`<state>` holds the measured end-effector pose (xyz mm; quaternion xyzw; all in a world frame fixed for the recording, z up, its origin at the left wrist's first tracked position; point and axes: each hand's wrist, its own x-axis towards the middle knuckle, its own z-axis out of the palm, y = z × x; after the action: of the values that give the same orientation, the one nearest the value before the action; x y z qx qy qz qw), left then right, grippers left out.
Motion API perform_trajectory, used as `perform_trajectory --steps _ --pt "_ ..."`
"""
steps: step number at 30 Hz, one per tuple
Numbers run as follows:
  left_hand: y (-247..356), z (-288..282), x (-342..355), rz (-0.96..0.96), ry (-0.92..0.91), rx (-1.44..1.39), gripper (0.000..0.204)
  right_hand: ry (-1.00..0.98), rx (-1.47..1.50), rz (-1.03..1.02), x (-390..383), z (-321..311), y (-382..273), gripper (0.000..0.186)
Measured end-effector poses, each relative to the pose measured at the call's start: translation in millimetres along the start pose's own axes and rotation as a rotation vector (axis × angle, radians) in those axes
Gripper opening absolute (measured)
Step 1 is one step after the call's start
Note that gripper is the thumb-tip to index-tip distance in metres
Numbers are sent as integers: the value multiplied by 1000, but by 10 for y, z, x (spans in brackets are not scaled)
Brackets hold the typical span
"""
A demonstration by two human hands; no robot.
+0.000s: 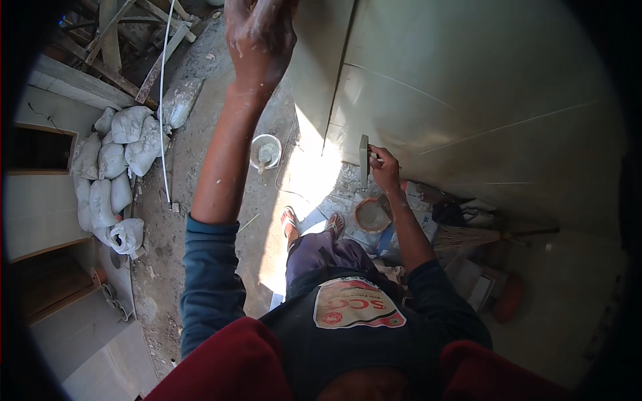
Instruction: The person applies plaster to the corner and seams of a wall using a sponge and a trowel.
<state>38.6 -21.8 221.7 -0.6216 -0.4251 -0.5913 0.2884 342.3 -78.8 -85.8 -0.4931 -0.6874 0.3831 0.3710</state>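
My left hand, specked with a pale paste, is raised high in front of the greenish-grey tiled wall. The upper edge of the picture cuts off its fingers, so their grip is hidden. Lower and to the right, the fingers of my right hand close on a thin, flat grey-green board, seen almost edge-on beside the wall. Below that hand an orange-rimmed basin with grey mix stands on the ground. Farther left is a white bucket holding pale paste and a handled tool.
White sacks are piled at the left. A long white pipe stands near them, with loose timber behind. On the right, a broom and assorted items lie along the wall's foot. My sandalled feet are near the basin.
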Motion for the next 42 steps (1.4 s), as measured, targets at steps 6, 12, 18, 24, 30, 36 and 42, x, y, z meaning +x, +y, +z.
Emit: perform_trajectory --steps 6,12,18,24,30,36,42 --pt "-189 321 -522 110 3 54 45 71 -101 230 -635 -311 435 36" --pt "-208 468 -2132 -134 -148 41 39 44 -170 277 -1220 -252 1162 34" --pt "-202 560 -3662 -297 -226 -24 36 130 69 360 -1414 210 1748 33" --pt "-97 184 -5079 -697 -803 -97 39 126 290 389 -947 708 1368 34" --pt "740 -967 -5430 -1483 -911 -408 33 92 326 220 -379 738 525 34" --pt "933 -1660 -4801 -2058 -880 -508 44 132 218 504 -1286 1305 653 29" --pt "443 -2160 -4701 -2071 -984 -549 45 -81 95 810 -2087 1834 547 25"
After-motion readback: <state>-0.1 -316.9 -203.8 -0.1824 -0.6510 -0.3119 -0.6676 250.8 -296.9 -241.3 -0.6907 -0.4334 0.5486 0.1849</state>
